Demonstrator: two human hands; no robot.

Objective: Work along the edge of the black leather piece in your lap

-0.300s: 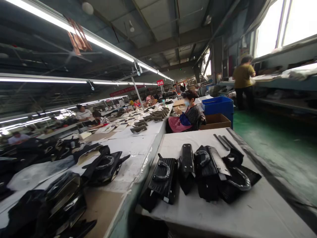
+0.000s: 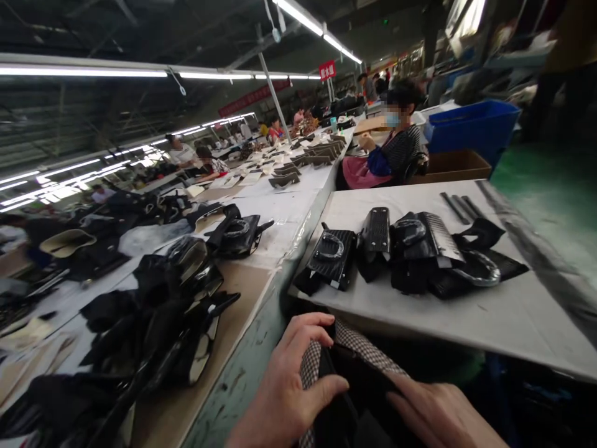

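Note:
My left hand (image 2: 284, 386) is at the bottom centre, fingers curled round the edge of a piece with checked fabric lining (image 2: 359, 351) and a dark inside. My right hand (image 2: 443, 417) rests on the same piece at the bottom right; its fingers point left and lie flat on the dark part. Just beyond, on a white-covered table (image 2: 504, 317), lies a row of black bag parts with curved handles (image 2: 410, 249).
A long workbench (image 2: 242, 298) on the left carries heaps of black bag parts (image 2: 177, 292). A seated person in a striped top (image 2: 396, 149) works further along, with other workers beyond. A blue crate (image 2: 471, 121) and a cardboard box (image 2: 454, 165) stand at the right by the green floor.
The view has tipped downward. Both my hands and the checked piece have come into sight at the bottom; the tables and bag parts lie as before.

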